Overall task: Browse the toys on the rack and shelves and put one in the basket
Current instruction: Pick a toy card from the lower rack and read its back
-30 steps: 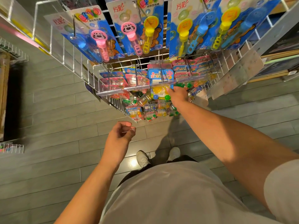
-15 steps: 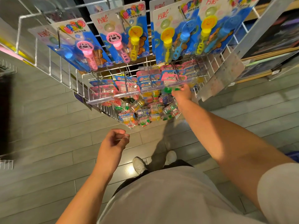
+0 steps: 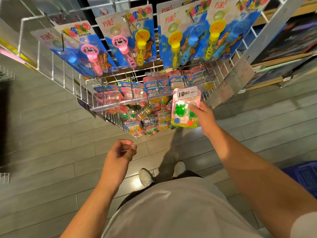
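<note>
Pink toy pack (image 3: 185, 109) pinched by right hand (image 3: 204, 115)

The blue basket (image 3: 304, 177) is cut off by the right edge, and the lower toy packets (image 3: 142, 124) blur together

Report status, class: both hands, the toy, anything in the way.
Right hand grips pink toy pack, clear of wire rack. Left hand loosely curled, holds nothing. Blue basket at lower right; nothing between.
</note>
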